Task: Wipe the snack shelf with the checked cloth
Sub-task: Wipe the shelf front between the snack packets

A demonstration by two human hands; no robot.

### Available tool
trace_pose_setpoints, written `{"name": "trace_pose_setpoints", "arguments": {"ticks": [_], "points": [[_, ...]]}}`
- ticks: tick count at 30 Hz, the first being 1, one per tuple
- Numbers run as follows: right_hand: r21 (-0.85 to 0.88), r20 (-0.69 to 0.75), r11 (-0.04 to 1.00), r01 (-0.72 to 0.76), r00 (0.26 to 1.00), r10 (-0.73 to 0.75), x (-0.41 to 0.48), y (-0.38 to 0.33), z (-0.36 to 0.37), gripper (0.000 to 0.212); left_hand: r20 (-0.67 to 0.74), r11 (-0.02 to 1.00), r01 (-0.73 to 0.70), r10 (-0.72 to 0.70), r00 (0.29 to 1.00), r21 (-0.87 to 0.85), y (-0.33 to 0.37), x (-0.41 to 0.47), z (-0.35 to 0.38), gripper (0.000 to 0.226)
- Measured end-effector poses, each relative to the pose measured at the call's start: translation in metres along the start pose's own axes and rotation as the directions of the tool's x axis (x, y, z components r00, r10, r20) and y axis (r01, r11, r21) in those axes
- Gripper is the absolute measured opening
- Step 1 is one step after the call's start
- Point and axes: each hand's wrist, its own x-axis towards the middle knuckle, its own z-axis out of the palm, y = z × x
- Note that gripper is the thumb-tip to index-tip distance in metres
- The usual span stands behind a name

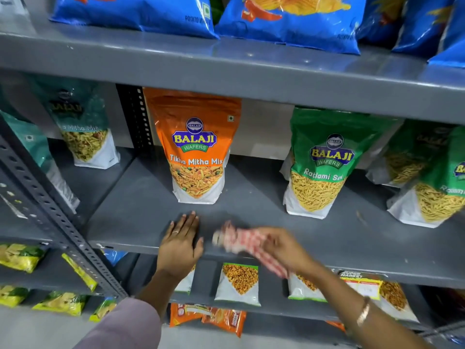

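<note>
The grey metal snack shelf (141, 212) runs across the middle of the head view. My right hand (284, 248) grips the red-and-white checked cloth (239, 241), which is motion-blurred and lies on the shelf's front part. My left hand (181, 240) rests flat on the shelf's front edge, fingers together, just left of the cloth and in front of an orange Tikha Mitha Mix bag (196, 147).
A green Ratlami Sev bag (319, 162) and more green bags (432, 187) stand to the right. Teal bags (85, 127) stand left, beyond a perforated grey upright (63, 227). Blue chip bags (289, 18) fill the shelf above; small packets (239, 283) lie below.
</note>
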Motion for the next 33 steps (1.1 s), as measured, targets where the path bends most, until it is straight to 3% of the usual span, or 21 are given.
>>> {"name": "trace_pose_setpoints", "arguments": {"ticks": [3,5,7,10,14,18,20,22,23,25,26,27,29,31,33], "points": [[-0.180,-0.310,0.976,-0.120,0.949,0.060,0.055,0.009,-0.027,0.034,-0.017,1.000,-0.016,0.016,1.000,0.014,0.002,0.002,0.000,0.056],[-0.359,-0.231,0.908,-0.218,0.963,0.141,0.083,0.022,-0.026,0.046,-0.034,0.999,-0.024,0.026,0.999,0.032,0.002,0.003,-0.001,0.057],[-0.534,-0.146,0.818,-0.213,0.976,0.159,0.094,0.039,-0.011,0.053,-0.043,0.999,-0.027,0.028,0.999,0.024,0.005,0.006,-0.002,0.057],[-0.552,-0.221,0.815,-0.177,0.973,0.061,0.084,0.034,0.008,0.049,-0.065,0.999,-0.036,0.036,0.997,0.008,0.011,0.014,-0.007,0.056],[-0.604,-0.195,0.794,-0.071,0.979,-0.061,0.070,0.016,0.050,0.047,-0.091,0.999,-0.014,0.017,0.996,0.031,-0.011,0.033,-0.009,0.055],[-0.725,-0.316,0.647,-0.237,0.949,-0.007,0.071,0.018,0.032,0.062,-0.074,0.999,-0.015,0.017,0.997,0.031,-0.004,0.045,-0.015,0.056],[-0.623,-0.444,0.671,-0.402,0.888,0.120,0.084,0.027,0.019,0.059,-0.056,1.000,-0.020,0.021,0.998,0.018,0.000,0.037,-0.013,0.056],[-0.566,-0.444,0.675,-0.474,0.865,0.235,0.097,0.033,0.027,0.058,-0.050,0.999,-0.026,0.027,0.998,0.022,0.001,0.018,-0.006,0.056],[-0.604,-0.411,0.675,-0.424,0.891,0.192,0.102,0.037,0.040,0.061,-0.043,0.999,-0.031,0.032,0.999,0.021,0.001,0.008,-0.004,0.056],[-0.713,-0.250,0.678,-0.176,0.968,-0.012,0.107,0.040,0.069,0.066,-0.037,0.999,-0.040,0.040,0.999,0.003,0.002,-0.005,0.000,0.056],[-0.770,-0.165,0.634,-0.078,0.983,-0.079,0.107,0.041,0.077,0.066,-0.038,0.999,-0.038,0.038,0.999,-0.006,0.002,-0.006,0.001,0.056],[-0.761,-0.168,0.646,-0.061,0.980,-0.106,0.108,0.044,0.077,0.064,-0.043,0.999,-0.038,0.037,0.998,-0.009,0.002,-0.004,0.002,0.055],[-0.670,-0.330,0.703,-0.240,0.944,0.008,0.117,0.045,0.057,0.059,-0.037,0.999,-0.037,0.037,0.999,-0.013,0.000,0.000,0.004,0.056],[-0.554,-0.481,0.696,-0.456,0.858,0.180,0.134,0.051,0.030,0.059,-0.043,0.999,-0.040,0.038,0.998,-0.028,-0.001,0.001,0.006,0.056],[-0.472,-0.517,0.694,-0.544,0.808,0.281,0.159,0.053,0.010,0.059,-0.055,0.998,-0.045,0.043,0.998,-0.035,-0.002,0.001,0.008,0.056]]}}
